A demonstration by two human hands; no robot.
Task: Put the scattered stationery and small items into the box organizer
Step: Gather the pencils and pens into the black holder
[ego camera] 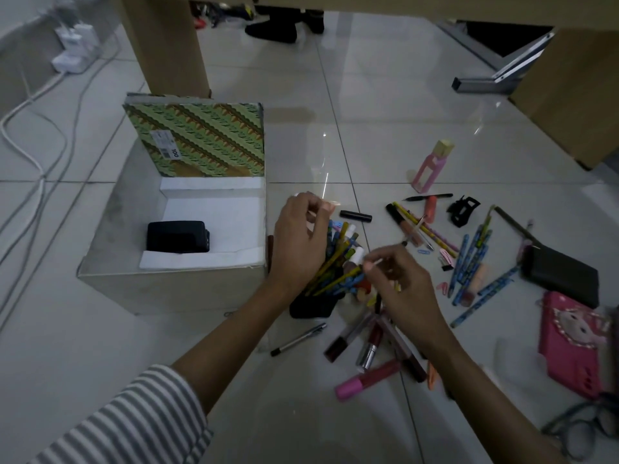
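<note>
Left grip [298,242]: curled round pencil bundle [338,262]; judged light, stiff, best held mid-shaft.
Right grip [398,283]: thin stick [375,262] pinched.
Box [167,286]: at nine o'clock.

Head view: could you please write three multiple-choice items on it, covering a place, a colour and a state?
1. Where is the black case? A. in the box B. on the pink pouch C. beside the glasses
2. What colour is the standing bottle? A. blue B. pink C. white
3. How is the box's lid? A. shut B. lying on the floor C. raised open
Answers: A, it sits on the box's white lining; B, pink body, gold cap; C, it stands upright behind the opening.
</note>
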